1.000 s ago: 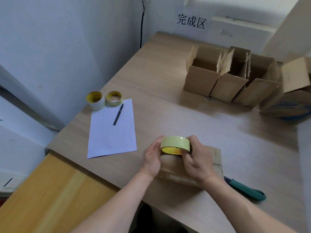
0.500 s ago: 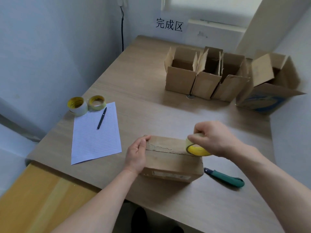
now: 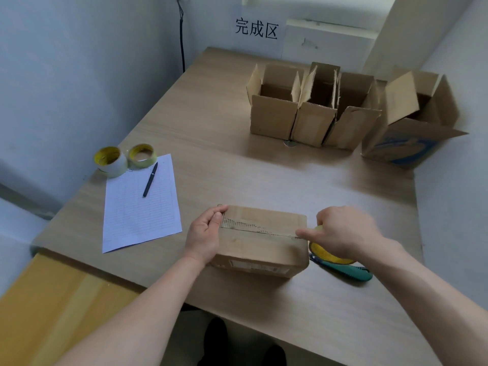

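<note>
A closed brown cardboard box (image 3: 261,241) lies near the table's front edge, its top seam running left to right. My left hand (image 3: 204,235) grips the box's left end, thumb on the top by the seam. My right hand (image 3: 343,233) holds a yellow roll of tape (image 3: 327,256) just past the box's right end, low beside its side, with one finger touching the seam's right end. Most of the roll is hidden under the hand.
A green utility knife (image 3: 351,270) lies right of the box, partly under the roll. A lined sheet (image 3: 140,207) with a black pen (image 3: 150,179) and two tape rolls (image 3: 124,158) sit left. Several open cardboard boxes (image 3: 317,112) stand at the back.
The tape roll travelled from the box's left part across the top to beyond its right end and down. My left hand stayed on the left end. The camera view shifted.
</note>
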`<state>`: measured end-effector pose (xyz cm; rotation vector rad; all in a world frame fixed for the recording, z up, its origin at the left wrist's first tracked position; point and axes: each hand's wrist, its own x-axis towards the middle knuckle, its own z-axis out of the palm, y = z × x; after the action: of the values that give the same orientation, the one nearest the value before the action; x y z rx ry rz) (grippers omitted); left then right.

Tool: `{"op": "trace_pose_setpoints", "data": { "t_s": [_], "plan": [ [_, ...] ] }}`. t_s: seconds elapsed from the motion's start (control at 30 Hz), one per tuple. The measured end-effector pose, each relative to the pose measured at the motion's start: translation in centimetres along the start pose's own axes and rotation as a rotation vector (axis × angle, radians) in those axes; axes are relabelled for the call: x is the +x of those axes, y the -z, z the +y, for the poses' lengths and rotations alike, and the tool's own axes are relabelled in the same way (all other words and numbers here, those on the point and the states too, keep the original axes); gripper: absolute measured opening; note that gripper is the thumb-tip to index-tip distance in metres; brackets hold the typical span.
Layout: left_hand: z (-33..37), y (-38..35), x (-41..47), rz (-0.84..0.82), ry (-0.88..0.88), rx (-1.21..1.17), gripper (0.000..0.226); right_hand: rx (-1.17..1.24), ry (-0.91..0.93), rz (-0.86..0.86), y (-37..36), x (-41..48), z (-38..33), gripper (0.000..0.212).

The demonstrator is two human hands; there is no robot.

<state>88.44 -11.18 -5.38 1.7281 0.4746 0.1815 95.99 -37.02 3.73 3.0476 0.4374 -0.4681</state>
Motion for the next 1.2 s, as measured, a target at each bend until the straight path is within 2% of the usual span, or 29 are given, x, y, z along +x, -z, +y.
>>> {"op": "trace_pose_setpoints", "data": {
  "t_s": [0.3,0.47,0.6,0.73,0.8,0.87,0.93,1.07,1.13,1.2],
  "plan": [
    [-0.4,-0.1,0.2,-0.001,-0.006,-0.014,0.027,0.020,0.028,-0.043,-4.2,0.8,1.3,0.069],
    [-0.2,0.0,0.2,-0.032,-0.011,0.053,0.024,0.230,-0.049,-0.007,-6.4,0.5,1.8,0.070],
    [1.3,0.4,2.3,-0.180,-0.049,0.343,0.029,0.363,0.059,0.028,-6.6,-0.2,1.6,0.076],
    [3.8,-1.1,6.8,-0.327,-0.295,0.813,0.039,0.456,0.155,-0.025,-7.2,-0.9,0.3,0.059],
    [4.8,-2.7,8.2,-0.312,-0.355,1.051,0.037,0.640,0.104,-0.026,-7.5,-1.3,-1.3,0.053],
    [5.4,-5.1,8.3,-0.264,-0.308,1.181,0.039,0.793,-0.015,0.032,-7.7,-1.6,-3.2,0.052],
    [5.6,-7.2,7.3,-0.255,-0.237,1.213,0.057,0.881,-0.118,0.107,-8.1,-1.8,-4.7,0.053],
    [5.1,-7.2,6.1,-0.439,-0.318,1.254,0.113,0.913,-0.179,0.141,-8.6,-2.1,-4.9,0.055],
    [4.6,-6.1,6.3,-0.499,-0.362,1.229,0.126,0.881,-0.183,0.120,-8.4,-2.0,-4.5,0.058],
    [4.6,-5.6,7.0,-0.510,-0.391,1.168,0.130,0.839,-0.184,0.097,-7.9,-1.9,-4.3,0.063]
  ]
}}
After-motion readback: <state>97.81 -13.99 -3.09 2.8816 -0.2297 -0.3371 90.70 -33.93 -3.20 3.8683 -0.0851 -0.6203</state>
